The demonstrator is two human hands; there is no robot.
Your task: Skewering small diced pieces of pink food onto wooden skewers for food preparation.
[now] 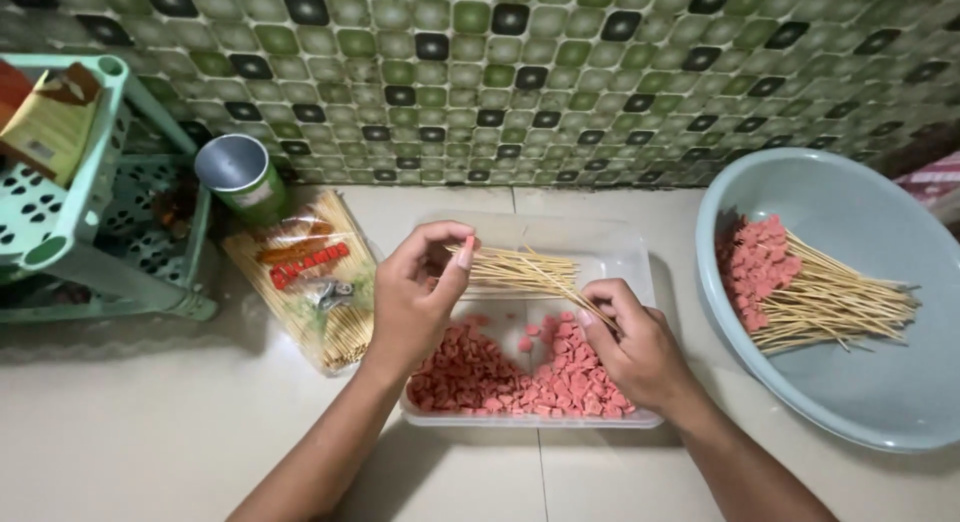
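Skewer [560,287] pinched between right hand [640,352] and left hand [415,297]; steady both ends before spearing sausage pieces [520,377] below.

left hand [415,297] raised, fingers [462,252] pinched, right hand [635,347] curled, pinching

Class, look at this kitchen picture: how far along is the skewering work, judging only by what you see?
Done: a heap of loaded skewers lies in the blue basin. In hand: the right hand holds a bare stick over the clear tray, and the left hand pinches near its far end. Left: many pink pieces and bare sticks in the tray.
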